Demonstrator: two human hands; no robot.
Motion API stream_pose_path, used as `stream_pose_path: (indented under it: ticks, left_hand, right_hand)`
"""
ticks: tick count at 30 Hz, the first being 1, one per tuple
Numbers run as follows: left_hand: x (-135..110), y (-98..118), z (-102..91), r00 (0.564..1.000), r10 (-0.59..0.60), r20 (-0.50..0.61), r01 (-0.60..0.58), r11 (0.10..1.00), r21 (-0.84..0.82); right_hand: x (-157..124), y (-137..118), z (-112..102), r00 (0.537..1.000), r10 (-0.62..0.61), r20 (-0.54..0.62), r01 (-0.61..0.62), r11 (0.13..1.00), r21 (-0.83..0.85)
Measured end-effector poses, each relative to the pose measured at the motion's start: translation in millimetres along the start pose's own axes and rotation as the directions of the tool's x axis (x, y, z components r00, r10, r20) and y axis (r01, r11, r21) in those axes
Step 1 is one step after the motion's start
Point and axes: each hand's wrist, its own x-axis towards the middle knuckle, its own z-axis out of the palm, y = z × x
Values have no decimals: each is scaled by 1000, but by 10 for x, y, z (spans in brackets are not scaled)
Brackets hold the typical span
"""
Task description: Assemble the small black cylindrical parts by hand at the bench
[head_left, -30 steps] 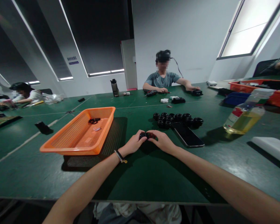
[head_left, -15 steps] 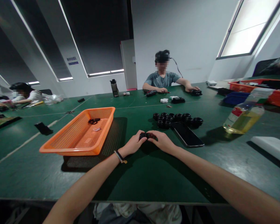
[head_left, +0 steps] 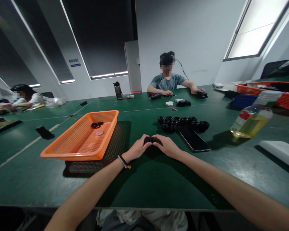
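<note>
Just above the green table (head_left: 144, 186), my left hand (head_left: 137, 148) and my right hand (head_left: 168, 146) meet with the thumbs almost touching. Both are closed around a small shiny black round part (head_left: 148, 140), one at each side. My fingers cover much of it, so I cannot tell whether it is one piece or two joined. Beyond my right hand lies a group of similar black round parts (head_left: 183, 122), several of them, close together. A dark-screened phone (head_left: 194, 138) lies flat against that group.
An orange mesh basket (head_left: 80, 155) with black bands inside stands at left. To the right are a tilted bottle of yellow liquid (head_left: 252, 118), a white block (head_left: 280, 152) and a red basket (head_left: 287, 101). Across the table sits a co-worker (head_left: 167, 81) with hands on the table.
My hands stay almost in place, still closed on the black part. Across the table, the co-worker's hand on the black object at right has shifted slightly.
</note>
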Motion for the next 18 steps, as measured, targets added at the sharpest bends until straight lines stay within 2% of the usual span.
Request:
stream_pose_path:
  ticks: [5,13,18]
  left_hand:
    - [8,4,3,1000,8,-1,-8,999,48]
    - [10,-33,44,1000,29,10,-30,992,125]
    - [-9,-38,43,999,34,22,-36,990,139]
  right_hand:
    - [-7,-19,-14,1000,-2,27,3,1000,-27]
    - [-31,-29,-4,998,-31,62,41,984,-174]
    - [-39,-83,-10,996,18,87,-6,991,-133]
